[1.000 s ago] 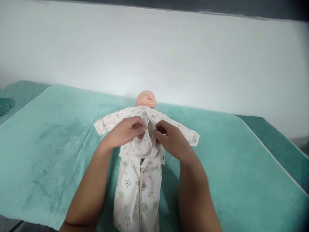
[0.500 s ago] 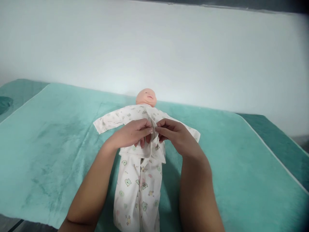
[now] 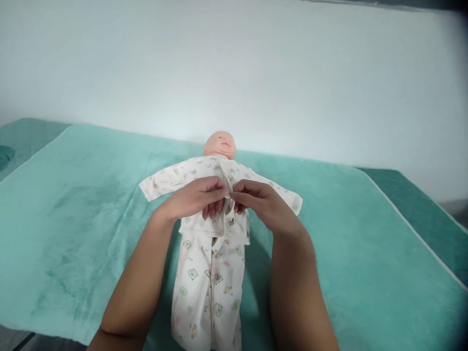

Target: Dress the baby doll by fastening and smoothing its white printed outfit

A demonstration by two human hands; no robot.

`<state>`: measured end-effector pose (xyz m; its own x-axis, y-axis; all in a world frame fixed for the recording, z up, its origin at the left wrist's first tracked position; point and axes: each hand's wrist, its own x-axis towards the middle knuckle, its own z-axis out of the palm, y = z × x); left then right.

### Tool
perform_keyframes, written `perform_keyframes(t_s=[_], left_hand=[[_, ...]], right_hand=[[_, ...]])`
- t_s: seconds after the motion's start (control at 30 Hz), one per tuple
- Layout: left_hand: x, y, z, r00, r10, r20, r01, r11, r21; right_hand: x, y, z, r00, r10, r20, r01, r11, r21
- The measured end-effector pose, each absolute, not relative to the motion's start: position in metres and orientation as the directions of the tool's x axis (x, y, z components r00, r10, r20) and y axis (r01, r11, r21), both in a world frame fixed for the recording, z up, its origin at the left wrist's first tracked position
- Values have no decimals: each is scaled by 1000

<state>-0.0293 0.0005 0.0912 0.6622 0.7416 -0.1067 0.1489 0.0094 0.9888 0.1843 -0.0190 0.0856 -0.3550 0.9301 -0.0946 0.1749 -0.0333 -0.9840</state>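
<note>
A baby doll [image 3: 220, 145] lies on its back with its head toward the wall. It wears a white baby shirt [image 3: 171, 174] with small animal prints, sleeves spread to both sides, and matching trousers [image 3: 208, 292]. Over the chest, my left hand [image 3: 203, 196] pinches one front edge of the shirt. Opposite it, my right hand [image 3: 256, 199] pinches the other front edge, and the fingertips of both hands nearly meet. A small round fastener seems to sit between them, mostly covered by the fingers. Below the hands, the shirt front hangs slightly apart in a fold.
A light green plush cloth [image 3: 91, 219] covers the table under the doll. Darker green fabric [image 3: 420, 209] shows at the right and far left. A pale wall [image 3: 234, 63] rises directly behind the table.
My hands have drawn closer together, the right one moving left toward the other. The shirt's two front edges now meet between the fingertips. The view has shifted slightly.
</note>
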Motion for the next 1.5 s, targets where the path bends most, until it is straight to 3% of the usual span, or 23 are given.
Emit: perform_keyframes(t_s=[0.3,0.8,1.13,1.5], left_hand=[[-28,1,91,612,779,-133,178,28,984],[-25,-1,97,560,810,-176,333,-26,943],[-32,5,88,613,776,-146,168,52,984],[-39,4,97,615,763,-200,340,-28,940]], right_hand=[[186,-15,78,-383,915,-125,102,-92,-990],[180,-16,78,-356,925,-134,199,-65,-978],[183,-12,73,-377,914,-148,182,-84,-980],[185,-14,75,-434,895,-106,143,-47,-989]])
